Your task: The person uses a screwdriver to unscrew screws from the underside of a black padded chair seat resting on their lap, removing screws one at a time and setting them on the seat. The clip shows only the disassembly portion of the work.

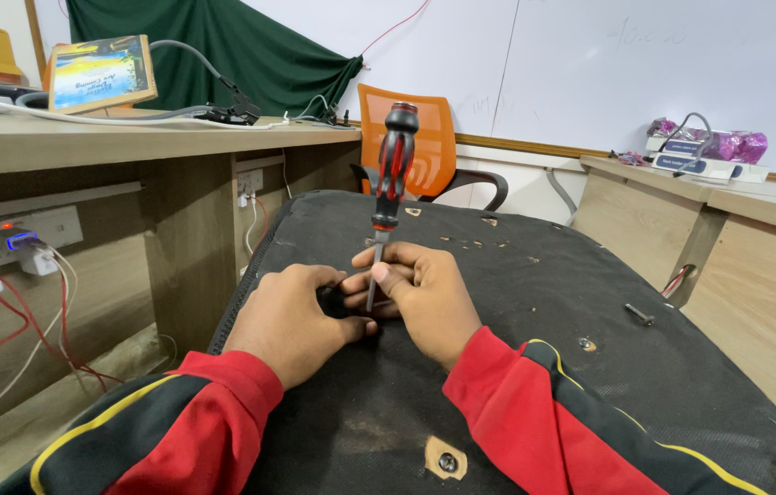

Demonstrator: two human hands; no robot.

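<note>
- The screwdriver (389, 188) stands upright on the black fabric-covered panel (535, 302); its handle is red and black, its thin metal shaft points down.
- The right hand (425, 293) pinches the shaft between its fingertips.
- The left hand (292, 316) is curled shut beside the tip, resting on the panel.

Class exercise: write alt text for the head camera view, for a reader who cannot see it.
A right hand steadies the metal shaft of an upright red-and-black-handled screwdriver on a black fabric-covered chair base, with the left hand closed beside the tip. A loose dark screw lies to the right; an orange office chair stands behind.
</note>
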